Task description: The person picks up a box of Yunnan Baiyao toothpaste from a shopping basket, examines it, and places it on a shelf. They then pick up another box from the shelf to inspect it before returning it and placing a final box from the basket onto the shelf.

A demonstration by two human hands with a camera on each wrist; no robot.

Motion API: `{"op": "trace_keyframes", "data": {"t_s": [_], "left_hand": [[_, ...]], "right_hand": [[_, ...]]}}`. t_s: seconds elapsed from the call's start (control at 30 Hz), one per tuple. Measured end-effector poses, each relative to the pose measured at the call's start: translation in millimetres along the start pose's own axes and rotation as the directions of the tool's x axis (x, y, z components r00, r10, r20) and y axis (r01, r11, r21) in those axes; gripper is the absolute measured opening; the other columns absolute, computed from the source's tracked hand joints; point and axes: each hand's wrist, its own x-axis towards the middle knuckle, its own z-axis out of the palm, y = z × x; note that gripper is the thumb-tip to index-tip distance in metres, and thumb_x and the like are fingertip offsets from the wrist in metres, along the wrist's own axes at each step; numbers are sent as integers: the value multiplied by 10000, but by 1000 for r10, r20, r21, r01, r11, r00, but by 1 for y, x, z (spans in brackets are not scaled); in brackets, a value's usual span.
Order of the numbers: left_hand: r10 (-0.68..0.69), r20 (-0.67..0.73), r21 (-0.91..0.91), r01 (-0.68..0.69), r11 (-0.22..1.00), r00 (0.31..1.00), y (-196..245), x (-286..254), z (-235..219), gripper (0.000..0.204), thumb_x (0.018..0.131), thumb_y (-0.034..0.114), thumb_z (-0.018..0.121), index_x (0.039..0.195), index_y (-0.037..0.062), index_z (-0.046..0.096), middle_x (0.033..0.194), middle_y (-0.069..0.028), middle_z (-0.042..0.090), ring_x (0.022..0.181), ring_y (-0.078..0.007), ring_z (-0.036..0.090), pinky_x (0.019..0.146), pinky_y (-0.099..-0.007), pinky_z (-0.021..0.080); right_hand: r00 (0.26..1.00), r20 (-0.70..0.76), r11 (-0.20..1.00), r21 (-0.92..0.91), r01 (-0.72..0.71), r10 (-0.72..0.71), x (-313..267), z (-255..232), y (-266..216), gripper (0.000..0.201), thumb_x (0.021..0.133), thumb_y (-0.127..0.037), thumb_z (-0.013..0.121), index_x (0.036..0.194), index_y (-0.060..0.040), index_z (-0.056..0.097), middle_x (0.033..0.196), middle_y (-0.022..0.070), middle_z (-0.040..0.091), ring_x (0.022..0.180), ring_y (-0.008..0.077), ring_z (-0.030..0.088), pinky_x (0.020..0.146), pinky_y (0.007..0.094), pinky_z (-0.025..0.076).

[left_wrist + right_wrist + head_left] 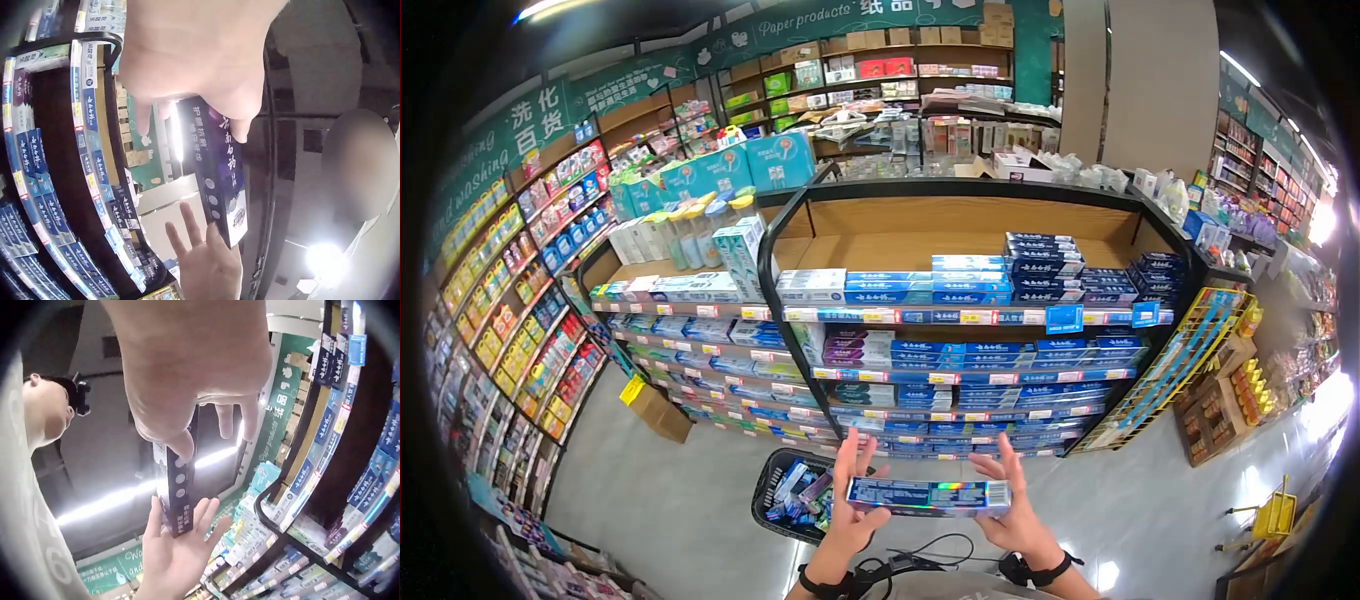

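Note:
A long dark blue and purple box (pixel 930 495) is held level between both hands in the head view, a barcode at its right end. My left hand (pixel 852 502) pinches the left end, thumb in front; my right hand (pixel 1010 505) holds the right end, its other fingers spread. In the left wrist view the left hand (pixel 200 56) grips the near end of the box (pixel 219 175), and the right hand (pixel 211 265) is at the far end. The right wrist view shows the right hand (pixel 194 369) on the box (pixel 178 494) and the left hand (pixel 178 559) opposite.
A black basket (pixel 762 500) with several boxes stands on the floor (pixel 690 500) left of the hands. Ahead is a shelf unit (pixel 980 318) stacked with boxes. A yellow wire rack (pixel 1170 370) stands at its right end, and a brown carton (pixel 662 415) at the left.

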Motion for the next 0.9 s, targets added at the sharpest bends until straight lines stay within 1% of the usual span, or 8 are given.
{"op": "trace_keyframes", "data": {"t_s": [0.07, 0.23, 0.33, 0.43, 0.53, 0.63, 0.73, 0.9], "left_hand": [[69, 5, -60, -68, 996, 998, -10, -3, -2, 1248, 777, 425, 899, 1673, 170, 68, 1742, -131, 24, 1581, -371, 168, 1193, -499, 313], [55, -28, -25, -55, 998, 998, -14, -5, 2, 1390, 701, 630, 879, 1674, 191, -13, 1739, -139, -70, 1598, -379, 31, 1224, -593, 179], [82, -25, 30, -81, 996, 996, -13, -3, 9, 1387, 709, 673, 854, 1675, 186, -14, 1736, -147, -68, 1600, -343, 46, 1227, -545, 231], [52, -24, 21, -52, 998, 998, -11, 1, 20, 1408, 694, 701, 846, 1675, 180, -20, 1735, -148, -89, 1602, -342, 12, 1229, -566, 197], [46, 7, 46, -47, 998, 999, -8, 2, 31, 1404, 703, 699, 841, 1674, 171, -26, 1734, -150, -99, 1602, -342, -3, 1233, -561, 181], [56, 47, 43, -58, 997, 997, -2, 4, 47, 1400, 747, 649, 832, 1657, 104, -82, 1732, -156, -103, 1598, -358, -51, 1246, -595, 100], [41, 116, 129, -56, 990, 992, -4, 3, 58, 1392, 761, 638, 827, 1652, 80, -86, 1729, -173, -107, 1597, -357, -56, 1247, -592, 88], [51, 235, 130, -83, 988, 971, -10, 10, 93, 1349, 788, 553, 848, 1657, 107, -82, 1720, -207, -112, 1595, -370, -63, 1245, -596, 88]], "right_hand": [[999, -39, 1000, 24, 6, -5, -7, 4, 0, 1109, 810, 55, 710, 1645, -32, -14, 1483, 285, 487, 1384, 399, 515, 1129, 478, 434], [999, -48, 999, -30, -14, 12, -16, 3, 0, 1148, 794, 8, 747, 1632, 9, -38, 1496, 302, 456, 1399, 399, 501, 1123, 481, 437], [996, -28, 992, -92, 85, -88, -22, -6, 10, 1191, 782, 9, 764, 1623, 17, -79, 1588, 323, 320, 1410, 415, 488, 1124, 479, 437], [991, -30, 986, -102, 129, -133, -23, -16, 12, 1294, 763, -14, 832, 1635, -57, -123, 1669, 320, 115, 1418, 444, 470, 1121, 507, 434], [977, -20, 972, -109, 207, -210, -25, -28, 16, 1412, 727, -94, 925, 1646, -155, -146, 1693, 297, -44, 1426, 472, 448, 1116, 546, 430], [986, -14, 984, -68, 166, -167, -29, -41, 17, 1496, 680, -187, 982, 1645, -231, -161, 1696, 283, -80, 1436, 477, 428, 1111, 570, 428], [988, -31, 988, 4, 153, -152, -36, -57, 19, 1528, 655, -221, 997, 1642, -226, -169, 1694, 278, -112, 1452, 473, 405, 1121, 568, 420], [992, -57, 993, -57, 108, -111, -43, -100, 15, 1544, 645, -192, 1000, 1638, -236, -182, 1692, 278, -128, 1464, 465, 390, 1137, 571, 401]]}}
